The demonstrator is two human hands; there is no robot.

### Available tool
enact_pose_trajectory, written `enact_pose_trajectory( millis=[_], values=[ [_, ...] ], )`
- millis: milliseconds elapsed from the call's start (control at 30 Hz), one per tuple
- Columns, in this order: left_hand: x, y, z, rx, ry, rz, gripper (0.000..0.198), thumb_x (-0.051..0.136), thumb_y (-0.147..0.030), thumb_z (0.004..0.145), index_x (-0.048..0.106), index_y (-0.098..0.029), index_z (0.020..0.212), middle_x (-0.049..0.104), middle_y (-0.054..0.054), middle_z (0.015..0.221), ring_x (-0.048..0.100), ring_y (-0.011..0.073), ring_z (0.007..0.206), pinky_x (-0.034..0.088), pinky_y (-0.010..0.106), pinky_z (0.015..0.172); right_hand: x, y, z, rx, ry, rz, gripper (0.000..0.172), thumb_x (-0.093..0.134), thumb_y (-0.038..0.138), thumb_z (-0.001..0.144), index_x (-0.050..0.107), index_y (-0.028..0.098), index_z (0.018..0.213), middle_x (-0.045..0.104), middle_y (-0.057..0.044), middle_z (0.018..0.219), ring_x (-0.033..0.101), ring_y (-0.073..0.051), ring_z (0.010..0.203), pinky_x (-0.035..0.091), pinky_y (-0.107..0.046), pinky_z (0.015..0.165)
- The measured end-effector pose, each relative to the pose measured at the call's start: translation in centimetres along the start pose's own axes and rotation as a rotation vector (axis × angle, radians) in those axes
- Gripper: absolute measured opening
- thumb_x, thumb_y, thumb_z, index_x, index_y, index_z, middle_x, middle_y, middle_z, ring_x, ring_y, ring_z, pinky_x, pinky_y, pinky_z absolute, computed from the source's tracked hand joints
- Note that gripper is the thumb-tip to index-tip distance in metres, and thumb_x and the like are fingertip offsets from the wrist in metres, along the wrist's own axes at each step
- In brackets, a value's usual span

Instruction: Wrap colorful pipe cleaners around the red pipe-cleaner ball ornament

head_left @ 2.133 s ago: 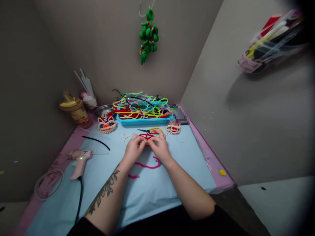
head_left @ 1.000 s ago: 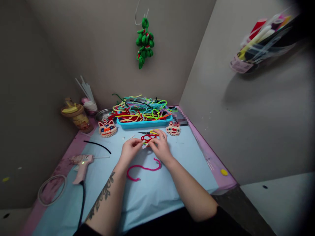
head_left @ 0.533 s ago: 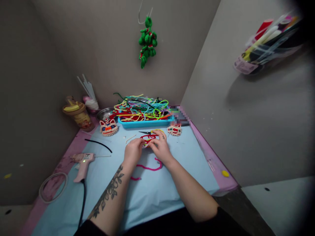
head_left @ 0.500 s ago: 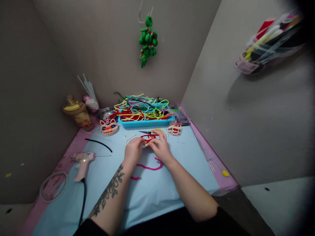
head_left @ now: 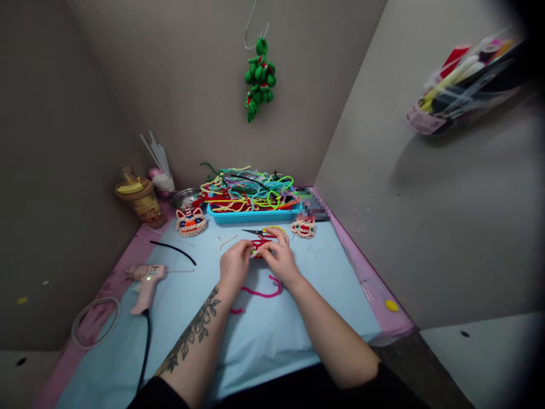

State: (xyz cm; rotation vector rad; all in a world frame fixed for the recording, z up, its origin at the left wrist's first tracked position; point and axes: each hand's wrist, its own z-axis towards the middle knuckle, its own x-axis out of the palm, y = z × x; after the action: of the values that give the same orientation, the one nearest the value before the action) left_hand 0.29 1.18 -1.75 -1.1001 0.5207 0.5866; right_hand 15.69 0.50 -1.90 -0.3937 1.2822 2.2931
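My left hand [head_left: 237, 262] and my right hand [head_left: 279, 259] meet over the middle of the table, both with fingers pinched. Between them they hold a small red pipe-cleaner piece [head_left: 256, 247] with bits of green and white, partly hidden by the fingers. Just beyond lies a pair of scissors [head_left: 254, 232] with yellow-and-red handles, partly covered by my right hand. A magenta pipe cleaner [head_left: 268, 295] curls on the cloth below my hands. Two finished-looking animal faces, one with orange and blue [head_left: 191, 221] and one with red and green [head_left: 304, 227], rest farther back.
A blue tray [head_left: 255, 217] heaped with colourful pipe cleaners stands at the back. On the left are a pink hot glue gun [head_left: 147, 278] with its cord, a black pipe cleaner [head_left: 174, 250], a metal bowl [head_left: 187, 197] and a cup [head_left: 142, 201]. A green ornament [head_left: 260, 79] hangs on the wall.
My view has shifted slightly, so everything sits a little lower and to the right. The hands stay together on the red piece, which seems slightly turned between the fingers.
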Motion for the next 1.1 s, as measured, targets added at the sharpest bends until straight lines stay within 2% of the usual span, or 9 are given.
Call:
enact_pose_trajectory(
  millis=[100,233,467,567,767,833,967,1100],
  values=[
    [-0.1,-0.1,-0.1,-0.038,0.030,0.011,0.012,0.050,-0.024,0.086,0.062,-0.023,0.085,0.070,0.001,0.081,0.062,0.0168,0.072,0.042,0.026,0.066,-0.1,0.2,0.0,-0.044,0.015,-0.022,0.011,0.063,0.020,0.079,0.071,0.024,0.072,0.051,-0.006,0.127,0.040,-0.025,0.124,0.030,-0.046,0.108],
    [-0.3,-0.5,-0.1,-0.022,0.026,-0.012,0.012,0.048,-0.023,0.086,0.060,-0.023,0.086,0.069,0.001,0.080,0.062,0.0166,0.071,0.042,0.026,0.066,-0.2,0.2,-0.1,-0.078,0.020,-0.042,0.011,0.062,0.022,0.081,0.070,0.024,0.072,0.051,-0.006,0.127,0.040,-0.025,0.124,0.031,-0.047,0.108],
    [0.4,-1.1,-0.6,-0.064,0.031,-0.250,0.015,0.046,-0.020,0.087,0.055,-0.022,0.099,0.070,0.003,0.090,0.066,0.0165,0.078,0.048,0.027,0.069,-0.1,-0.4,0.0,-0.129,-0.021,-0.133,0.013,0.058,0.022,0.084,0.069,0.022,0.077,0.050,-0.008,0.126,0.037,-0.027,0.125,0.033,-0.050,0.107],
    [0.6,-1.3,-0.8,0.002,0.040,-0.289,0.022,0.044,-0.019,0.089,0.053,-0.021,0.108,0.069,0.005,0.101,0.066,0.0165,0.087,0.050,0.028,0.076,0.0,-0.5,0.0,-0.115,-0.070,-0.172,0.013,0.057,0.021,0.084,0.068,0.022,0.077,0.051,-0.008,0.124,0.038,-0.027,0.123,0.034,-0.050,0.106],
    [-0.1,-1.6,-0.6,0.258,-0.088,0.039,0.021,0.057,-0.026,0.085,0.063,-0.022,0.104,0.064,0.008,0.100,0.059,0.0216,0.094,0.047,0.036,0.086,0.2,-0.2,-0.2,-0.119,-0.048,-0.218,0.020,0.051,0.011,0.081,0.068,0.021,0.080,0.049,-0.009,0.127,0.033,-0.028,0.127,0.032,-0.051,0.108],
    [-0.1,-1.4,-0.4,0.330,-0.094,0.025,0.016,0.055,-0.023,0.086,0.065,-0.021,0.099,0.064,0.007,0.095,0.058,0.0198,0.091,0.047,0.034,0.083,0.4,-0.1,-0.3,-0.132,-0.032,-0.224,0.022,0.051,0.009,0.079,0.068,0.021,0.080,0.048,-0.008,0.128,0.033,-0.028,0.127,0.032,-0.051,0.108],
    [0.0,-1.1,-0.5,0.385,-0.113,-0.069,0.015,0.050,-0.018,0.089,0.065,-0.019,0.088,0.066,0.005,0.084,0.058,0.0174,0.083,0.048,0.032,0.078,0.7,0.1,-0.5,-0.142,-0.014,-0.216,0.017,0.055,0.014,0.080,0.069,0.022,0.080,0.049,-0.007,0.127,0.033,-0.029,0.127,0.031,-0.051,0.108],
    [-0.1,-1.6,-0.7,0.523,-0.023,-0.188,0.018,0.048,-0.013,0.088,0.064,-0.020,0.085,0.068,0.004,0.085,0.060,0.0159,0.084,0.047,0.032,0.081,0.8,0.0,-0.6,-0.134,0.024,-0.159,0.018,0.055,0.012,0.076,0.070,0.023,0.077,0.050,-0.007,0.127,0.033,-0.029,0.126,0.031,-0.049,0.108]
  ],
)
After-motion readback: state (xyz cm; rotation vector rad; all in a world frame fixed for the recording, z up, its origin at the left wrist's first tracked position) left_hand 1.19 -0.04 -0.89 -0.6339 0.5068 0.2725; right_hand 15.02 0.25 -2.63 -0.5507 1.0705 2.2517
